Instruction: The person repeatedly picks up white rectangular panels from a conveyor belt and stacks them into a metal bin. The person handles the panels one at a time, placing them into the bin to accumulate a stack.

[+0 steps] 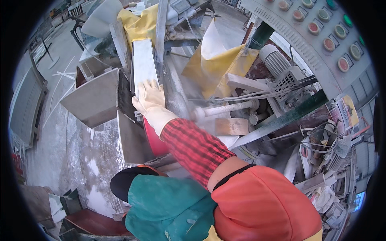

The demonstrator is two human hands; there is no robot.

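My right hand (150, 98), in a pale rubber glove with a red-and-black checked sleeve above it, reaches forward from the lower right. It lies palm down on the near part of a long white panel (143, 60), fingers stretched out and slightly apart. The panel runs away from me between two upright posts, and its far end reaches a yellow sheet (140, 26). Below the wrist a red surface (156, 138) shows, partly hidden by the sleeve. My left hand is nowhere in the picture.
Grey metal boxes (94, 98) stand left of the panel over a wet, dusty floor. To the right are a hanging yellow sheet (217, 64), a white shaft (229, 109), an electric motor (274, 58) and a slanting green beam (297, 110). A button panel (297, 32) overhangs the upper right.
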